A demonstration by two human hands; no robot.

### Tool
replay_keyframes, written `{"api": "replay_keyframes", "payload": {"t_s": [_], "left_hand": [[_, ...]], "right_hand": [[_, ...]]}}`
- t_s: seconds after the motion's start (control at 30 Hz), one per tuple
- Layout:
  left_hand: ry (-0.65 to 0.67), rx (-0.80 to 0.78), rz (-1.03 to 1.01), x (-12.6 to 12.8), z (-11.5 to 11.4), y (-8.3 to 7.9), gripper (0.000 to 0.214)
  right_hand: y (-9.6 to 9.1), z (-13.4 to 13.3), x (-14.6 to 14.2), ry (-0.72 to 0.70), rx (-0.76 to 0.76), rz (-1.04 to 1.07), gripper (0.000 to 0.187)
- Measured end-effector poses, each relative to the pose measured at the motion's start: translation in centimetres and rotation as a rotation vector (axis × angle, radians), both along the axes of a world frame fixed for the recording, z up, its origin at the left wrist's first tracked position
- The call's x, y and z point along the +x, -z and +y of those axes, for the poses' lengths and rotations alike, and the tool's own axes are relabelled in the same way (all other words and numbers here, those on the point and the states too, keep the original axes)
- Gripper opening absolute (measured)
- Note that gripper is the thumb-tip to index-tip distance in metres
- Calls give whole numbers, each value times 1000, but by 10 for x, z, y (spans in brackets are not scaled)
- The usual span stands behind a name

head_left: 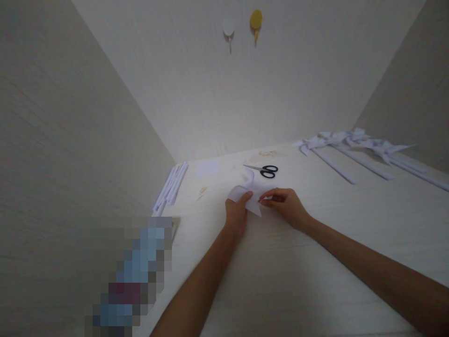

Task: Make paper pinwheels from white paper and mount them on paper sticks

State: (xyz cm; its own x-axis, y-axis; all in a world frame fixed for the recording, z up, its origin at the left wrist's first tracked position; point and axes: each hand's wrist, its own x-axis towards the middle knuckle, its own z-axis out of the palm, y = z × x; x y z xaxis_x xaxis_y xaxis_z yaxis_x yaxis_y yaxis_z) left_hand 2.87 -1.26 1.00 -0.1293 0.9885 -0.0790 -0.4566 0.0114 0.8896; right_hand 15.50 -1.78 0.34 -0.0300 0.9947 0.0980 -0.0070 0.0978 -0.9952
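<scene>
A white sheet of paper (249, 191), partly folded with curled flaps, lies on the pale table (315, 262) in front of me. My left hand (236, 213) grips its left side, thumb and fingers closed on a flap. From the other side my right hand (286, 206) pinches the paper's right edge, fingers pressed together. Black-handled scissors (264, 170) lie just beyond the paper, apart from both hands.
Several white paper pinwheels on long rolled sticks (354, 150) lie at the back right. A bundle of white paper sticks (171, 185) rests along the left wall. A small white paper square (207, 167) and small scraps (202, 192) lie nearby. Two hooks (242, 25) hang on the back wall.
</scene>
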Motion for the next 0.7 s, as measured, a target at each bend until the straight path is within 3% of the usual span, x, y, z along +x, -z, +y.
{"api": "replay_keyframes", "payload": {"t_s": [0.13,0.3,0.53,0.7], "left_hand": [[-20,3,15,0,1,2,17],[-32,8,37,0,1,3,18],[-2,10,82,2,0,2,15],[14,24,139,3,0,4,17]], "right_hand": [[7,4,3,26,-39,86,17],[9,7,5,-90,-15,210,15],[8,6,3,-65,60,52,18],[6,6,4,-127,158,6,18]]}}
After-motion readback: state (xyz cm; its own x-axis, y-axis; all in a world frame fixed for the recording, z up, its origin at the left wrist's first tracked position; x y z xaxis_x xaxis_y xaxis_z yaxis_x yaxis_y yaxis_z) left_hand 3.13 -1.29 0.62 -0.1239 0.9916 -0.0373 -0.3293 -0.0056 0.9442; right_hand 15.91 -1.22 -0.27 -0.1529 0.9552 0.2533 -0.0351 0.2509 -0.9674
